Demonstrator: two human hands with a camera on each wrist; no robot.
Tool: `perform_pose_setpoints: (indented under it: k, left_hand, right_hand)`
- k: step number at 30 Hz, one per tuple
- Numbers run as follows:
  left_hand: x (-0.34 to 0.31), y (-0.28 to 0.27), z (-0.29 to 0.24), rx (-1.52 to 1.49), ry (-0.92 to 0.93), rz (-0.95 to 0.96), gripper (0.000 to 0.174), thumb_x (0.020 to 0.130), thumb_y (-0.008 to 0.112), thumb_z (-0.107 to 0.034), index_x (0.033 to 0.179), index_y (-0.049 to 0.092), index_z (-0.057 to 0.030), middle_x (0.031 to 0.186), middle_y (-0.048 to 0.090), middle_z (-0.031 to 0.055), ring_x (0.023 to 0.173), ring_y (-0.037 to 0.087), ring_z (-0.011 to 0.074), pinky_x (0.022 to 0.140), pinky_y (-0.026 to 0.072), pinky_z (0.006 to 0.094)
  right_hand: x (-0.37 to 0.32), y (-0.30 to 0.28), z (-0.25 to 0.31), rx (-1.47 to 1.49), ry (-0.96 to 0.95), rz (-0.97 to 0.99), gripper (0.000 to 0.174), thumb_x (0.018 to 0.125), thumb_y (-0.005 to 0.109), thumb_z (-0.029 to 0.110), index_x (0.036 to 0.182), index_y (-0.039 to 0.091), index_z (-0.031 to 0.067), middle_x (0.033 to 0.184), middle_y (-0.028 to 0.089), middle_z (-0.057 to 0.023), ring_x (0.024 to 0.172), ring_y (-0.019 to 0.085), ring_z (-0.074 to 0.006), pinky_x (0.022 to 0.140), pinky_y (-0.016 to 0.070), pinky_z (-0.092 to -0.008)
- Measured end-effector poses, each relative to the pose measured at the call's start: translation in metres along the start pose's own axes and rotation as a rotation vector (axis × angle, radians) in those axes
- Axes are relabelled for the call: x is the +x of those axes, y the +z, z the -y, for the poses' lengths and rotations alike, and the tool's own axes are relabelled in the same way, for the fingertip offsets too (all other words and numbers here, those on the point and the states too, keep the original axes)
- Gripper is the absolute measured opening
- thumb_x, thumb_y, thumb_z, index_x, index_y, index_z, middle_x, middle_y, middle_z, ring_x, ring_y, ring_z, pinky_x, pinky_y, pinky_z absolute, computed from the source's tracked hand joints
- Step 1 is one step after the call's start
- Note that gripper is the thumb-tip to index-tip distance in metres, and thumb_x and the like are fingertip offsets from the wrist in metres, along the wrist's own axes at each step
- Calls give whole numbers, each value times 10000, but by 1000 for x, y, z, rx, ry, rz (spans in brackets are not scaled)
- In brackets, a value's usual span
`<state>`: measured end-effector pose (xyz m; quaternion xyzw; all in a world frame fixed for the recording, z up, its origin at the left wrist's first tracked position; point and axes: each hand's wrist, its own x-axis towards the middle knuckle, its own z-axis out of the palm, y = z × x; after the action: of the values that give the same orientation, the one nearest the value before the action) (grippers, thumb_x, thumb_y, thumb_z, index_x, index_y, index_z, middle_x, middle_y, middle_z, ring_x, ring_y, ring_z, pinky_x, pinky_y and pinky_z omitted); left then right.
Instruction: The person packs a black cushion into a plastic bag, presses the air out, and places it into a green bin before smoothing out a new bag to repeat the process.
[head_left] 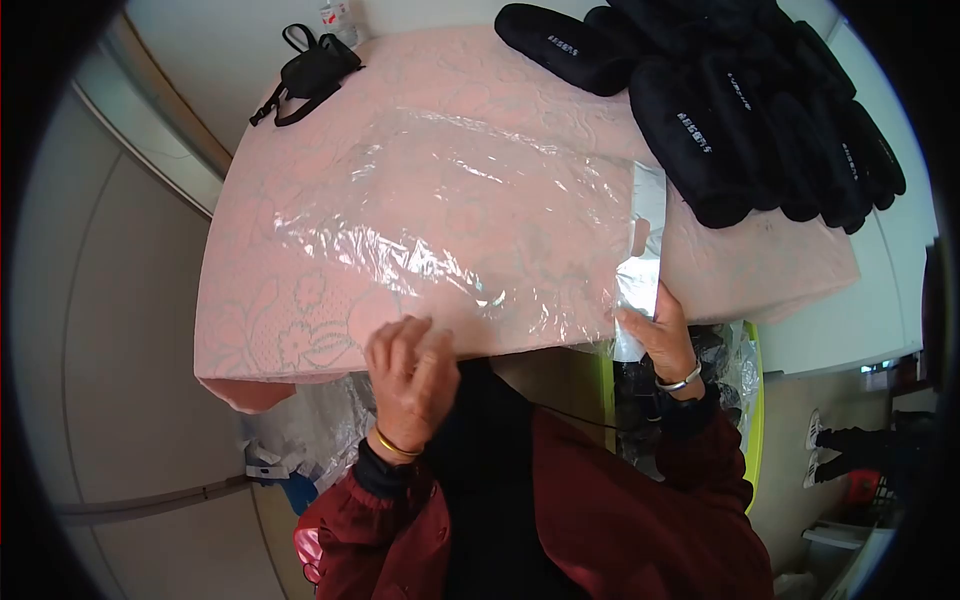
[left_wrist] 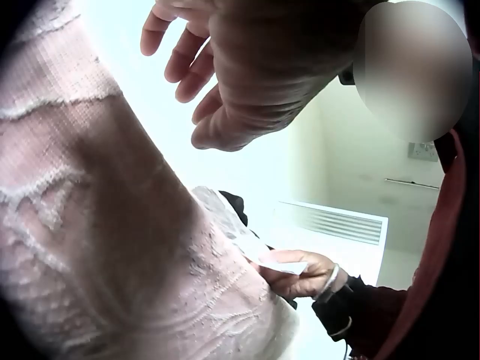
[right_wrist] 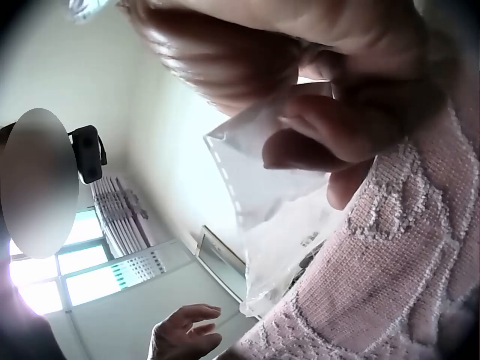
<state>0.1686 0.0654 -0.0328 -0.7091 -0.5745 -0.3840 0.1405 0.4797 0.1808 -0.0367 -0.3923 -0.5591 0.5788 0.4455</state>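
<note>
A clear plastic bag [head_left: 470,220] lies flat across the pink patterned cloth, its white and silver header strip [head_left: 648,215] at the right end. The right hand [head_left: 662,335] pinches the lower end of that strip between thumb and fingers; in the right wrist view, the white strip [right_wrist: 259,161] shows between the fingers of the right hand [right_wrist: 337,112]. Over the table's front edge, the left hand [head_left: 410,380] hovers with loosely bent fingers and holds nothing. The left wrist view shows the left hand [left_wrist: 232,75] in the air above the cloth.
Several black rolled items with white lettering [head_left: 690,135] are piled at the back right of the pink-covered table [head_left: 290,320]. A black strapped pouch [head_left: 308,75] and a plastic bottle [head_left: 338,20] stand at the back left. Below the front edge are a yellow-green bin [head_left: 755,420] and crumpled plastic [head_left: 330,425].
</note>
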Motion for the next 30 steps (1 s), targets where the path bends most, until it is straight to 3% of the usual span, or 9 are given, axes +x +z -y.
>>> perform_pose_setpoints:
  k: [5, 9, 13, 19, 25, 28, 29, 30]
  left_hand:
    - [9, -8, 24, 64, -51, -7, 378, 745, 729, -24, 1114, 666, -74, 1227, 583, 134, 1158, 549, 367, 987, 430, 494]
    - [19, -13, 35, 115, -35, -24, 478, 706, 751, 14, 1160, 631, -77, 1259, 572, 145, 1191, 535, 389, 995, 444, 482]
    - [23, -14, 58, 226, -75, -47, 335, 768, 678, -27, 1099, 664, -71, 1215, 586, 126, 1145, 552, 352, 986, 423, 488]
    - [17, -44, 87, 271, -63, -52, 276, 732, 655, -5, 1001, 670, -67, 1104, 621, 110, 1042, 590, 314, 947, 433, 456]
    - [-7, -52, 104, 339, -129, 40, 297, 733, 666, -2, 1022, 678, -70, 1140, 616, 118, 1074, 581, 330, 947, 436, 461]
    - [-15, -52, 106, 350, -202, 164, 344, 736, 693, -18, 1075, 671, -67, 1193, 600, 138, 1130, 561, 352, 974, 432, 469]
    - [-9, -56, 97, 315, -177, 190, 378, 737, 714, -37, 1110, 660, -65, 1232, 578, 154, 1162, 540, 369, 989, 427, 478]
    - [-3, -61, 86, 283, -153, 218, 416, 738, 736, -57, 1144, 648, -62, 1270, 556, 170, 1195, 519, 386, 1005, 423, 486]
  right_hand:
    - [-9, 3, -3, 33, 66, -19, 420, 933, 637, 27, 1336, 527, -8, 1090, 618, 0, 903, 583, -66, 773, 499, -264]
    - [-10, 9, 7, 137, 147, 59, 417, 945, 614, 22, 1350, 521, -9, 1086, 618, 7, 906, 578, -61, 775, 496, -256]
    - [-14, 3, 21, 151, 212, 203, 414, 945, 621, 39, 1344, 522, -11, 1084, 627, -1, 904, 596, -66, 777, 499, -250]
    - [-4, -11, 4, 73, 119, 66, 413, 940, 637, 55, 1333, 527, -7, 1072, 658, -23, 840, 628, -86, 738, 515, -257]
    - [11, -6, -3, -135, 118, -41, 392, 932, 636, 14, 1310, 536, -16, 1048, 675, -24, 830, 638, -89, 740, 516, -252]
    - [6, 0, 11, -499, -171, -190, 448, 903, 637, -35, 1331, 506, -31, 1118, 668, -87, 918, 664, -174, 826, 521, -288]
    - [3, 6, 23, -499, -175, -190, 448, 903, 637, -35, 1331, 506, -31, 1118, 668, -87, 918, 664, -174, 826, 521, -288]
    - [-3, 14, 39, -683, -351, -205, 467, 888, 637, -49, 1335, 504, -36, 1165, 648, -114, 982, 652, -214, 867, 514, -313]
